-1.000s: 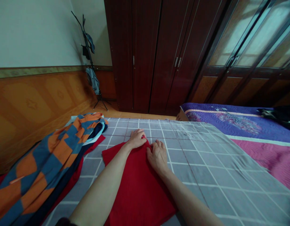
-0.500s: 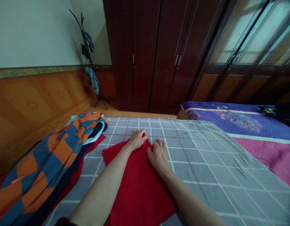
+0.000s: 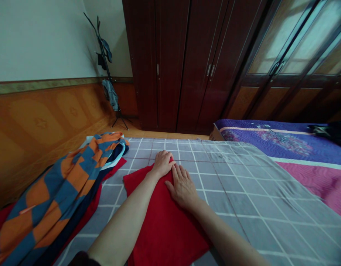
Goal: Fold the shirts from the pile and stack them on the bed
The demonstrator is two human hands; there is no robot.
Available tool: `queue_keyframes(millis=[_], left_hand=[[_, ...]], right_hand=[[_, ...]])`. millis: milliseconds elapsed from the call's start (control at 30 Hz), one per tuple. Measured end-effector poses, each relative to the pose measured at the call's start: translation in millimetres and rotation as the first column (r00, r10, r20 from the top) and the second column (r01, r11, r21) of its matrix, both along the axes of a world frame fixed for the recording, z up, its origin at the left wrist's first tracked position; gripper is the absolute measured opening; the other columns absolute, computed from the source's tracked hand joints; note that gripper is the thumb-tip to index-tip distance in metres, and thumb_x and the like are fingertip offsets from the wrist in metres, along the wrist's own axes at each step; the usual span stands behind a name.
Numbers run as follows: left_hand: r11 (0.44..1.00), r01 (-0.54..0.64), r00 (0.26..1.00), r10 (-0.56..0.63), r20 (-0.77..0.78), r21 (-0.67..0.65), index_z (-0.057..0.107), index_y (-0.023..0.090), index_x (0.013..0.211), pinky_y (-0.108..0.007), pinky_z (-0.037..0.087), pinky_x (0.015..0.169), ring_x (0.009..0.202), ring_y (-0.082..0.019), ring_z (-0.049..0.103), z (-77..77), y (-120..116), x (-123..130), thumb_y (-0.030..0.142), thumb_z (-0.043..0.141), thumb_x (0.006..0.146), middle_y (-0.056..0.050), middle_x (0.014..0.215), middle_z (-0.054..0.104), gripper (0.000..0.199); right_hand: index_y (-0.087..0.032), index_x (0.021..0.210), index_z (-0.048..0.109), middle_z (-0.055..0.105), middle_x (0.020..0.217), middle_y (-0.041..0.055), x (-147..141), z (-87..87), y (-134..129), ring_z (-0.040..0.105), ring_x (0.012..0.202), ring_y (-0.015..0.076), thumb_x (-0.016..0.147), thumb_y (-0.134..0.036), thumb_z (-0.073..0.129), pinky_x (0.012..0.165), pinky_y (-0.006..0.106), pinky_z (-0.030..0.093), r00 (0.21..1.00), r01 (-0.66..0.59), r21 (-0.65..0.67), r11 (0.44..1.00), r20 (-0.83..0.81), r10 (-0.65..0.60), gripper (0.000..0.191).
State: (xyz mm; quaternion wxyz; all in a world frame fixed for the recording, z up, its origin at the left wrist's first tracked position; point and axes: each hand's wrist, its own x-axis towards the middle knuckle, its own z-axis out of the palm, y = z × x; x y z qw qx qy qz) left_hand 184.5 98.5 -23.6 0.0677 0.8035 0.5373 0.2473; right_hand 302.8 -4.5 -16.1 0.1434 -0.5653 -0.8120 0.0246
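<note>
A folded red garment (image 3: 164, 221) lies on the grey checked bedsheet (image 3: 228, 184) right in front of me; its exact kind does not show. At its far end my left hand (image 3: 162, 163) has its fingers curled over the edge, with a bit of red cloth between thumb and fingers. Close beside it, my right hand (image 3: 183, 186) lies flat on the garment's right side, fingers stretched forward and thumb out to the left. The fingertips of the right hand come up to the left thumb. Both forearms pass over the lower part of the cloth.
A heap of clothes with an orange and blue checked piece (image 3: 59, 184) lies along the bed's left side. To the right is a second bed with a purple and pink cover (image 3: 270, 142). A coat stand (image 3: 108, 70) and a dark red wardrobe (image 3: 184, 66) stand beyond.
My right hand has moved slightly left and flattened, its fingers now straight beside my left hand. The left hand stays at the garment's far edge. The view has shifted slightly.
</note>
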Motion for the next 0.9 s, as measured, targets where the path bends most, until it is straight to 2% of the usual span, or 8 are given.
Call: queue_keyframes(millis=[233, 400, 500, 600, 667, 733, 833, 900], left_hand=[[0.998, -0.057, 0.998, 0.057, -0.029, -0.006, 0.054, 0.019, 0.104, -0.037, 0.035, 0.095, 0.107, -0.023, 0.051, 3.2, -4, 4, 0.027, 0.058, 0.083, -0.007, 0.108, 0.059, 0.022], [0.994, -0.110, 0.993, 0.109, -0.033, -0.013, 0.053, 0.016, 0.107, -0.040, 0.036, 0.095, 0.107, -0.027, 0.051, 4.7, -5, 5, 0.030, 0.058, 0.083, -0.011, 0.110, 0.059, 0.027], [0.987, -0.159, 0.987, 0.159, -0.015, 0.010, 0.051, 0.015, 0.112, -0.047, 0.031, 0.099, 0.111, -0.029, 0.049, 12.4, -5, 3, 0.029, 0.055, 0.086, -0.014, 0.115, 0.056, 0.030], [0.987, -0.151, 0.989, 0.150, 0.014, 0.063, 0.044, 0.016, 0.123, -0.048, 0.018, 0.108, 0.122, -0.028, 0.041, 27.5, -12, 8, 0.026, 0.048, 0.090, -0.014, 0.128, 0.050, 0.035], [0.993, -0.070, 0.998, 0.069, 0.012, 0.091, 0.044, 0.020, 0.126, -0.042, 0.013, 0.112, 0.127, -0.023, 0.038, 36.6, -23, 18, 0.030, 0.046, 0.092, -0.010, 0.133, 0.048, 0.036], [0.993, 0.099, 0.995, -0.099, -0.018, 0.056, 0.044, 0.022, 0.129, -0.040, 0.013, 0.113, 0.132, -0.021, 0.033, 40.1, -39, 32, 0.037, 0.042, 0.094, -0.007, 0.139, 0.045, 0.038], [0.919, 0.373, 0.924, -0.381, -0.042, -0.127, 0.034, 0.022, 0.140, -0.045, 0.011, 0.113, 0.141, -0.024, 0.018, 31.6, -65, 50, 0.049, 0.036, 0.095, -0.009, 0.151, 0.029, 0.052], [0.865, 0.452, 0.880, -0.472, -0.046, -0.219, 0.028, 0.023, 0.144, -0.048, 0.005, 0.114, 0.143, -0.025, 0.011, 20.8, -73, 52, 0.056, 0.036, 0.092, -0.010, 0.154, 0.022, 0.061]], right_hand=[[-0.006, 0.142, 0.035, 0.030, 0.147, 0.0173, 40, -14.3, -52, 0.023, 0.138, 0.0314, 0.090, -0.052, 0.042, 0.110, 0.050, 0.026, 0.998, -0.046, 0.036, 0.998, 0.047, 0.044, 0.069], [-0.016, 0.150, 0.009, 0.027, 0.149, 0.0137, 74, -30.5, -102, 0.026, 0.137, 0.0297, 0.090, -0.046, 0.047, 0.104, 0.050, 0.037, 0.988, -0.127, 0.219, 0.967, 0.112, 0.105, 0.077], [-0.016, 0.150, 0.002, 0.030, 0.147, 0.0151, 81, -30.8, -115, 0.030, 0.135, 0.0314, 0.089, -0.041, 0.048, 0.099, 0.051, 0.043, 0.985, -0.131, 0.254, 0.958, 0.140, 0.097, 0.080], [-0.018, 0.150, 0.001, 0.025, 0.150, 0.0141, 79, -23.4, -116, 0.029, 0.135, 0.0320, 0.089, -0.038, 0.049, 0.101, 0.052, 0.041, 0.990, -0.121, 0.243, 0.962, 0.106, 0.098, 0.080], [-0.018, 0.150, 0.002, 0.019, 0.151, 0.0134, 75, -15.0, -115, 0.025, 0.136, 0.0321, 0.089, -0.035, 0.050, 0.103, 0.053, 0.038, 0.990, -0.138, 0.237, 0.962, 0.076, 0.123, 0.079], [-0.019, 0.150, 0.005, 0.019, 0.151, 0.0123, 72, -5.4, -116, 0.023, 0.137, 0.0312, 0.089, -0.034, 0.050, 0.105, 0.052, 0.036, 0.977, -0.211, 0.206, 0.955, 0.061, 0.203, 0.077], [-0.021, 0.149, 0.014, 0.027, 0.148, 0.0094, 66, 7.0, -118, 0.027, 0.136, 0.0276, 0.089, -0.044, 0.049, 0.107, 0.046, 0.035, 0.914, -0.405, 0.100, 0.909, 0.033, 0.403, 0.073], [-0.024, 0.148, 0.020, 0.031, 0.146, 0.0085, 64, 10.9, -119, 0.031, 0.134, 0.0262, 0.087, -0.055, 0.050, 0.107, 0.042, 0.035, 0.866, -0.500, 0.046, 0.865, 0.018, 0.499, 0.074]])
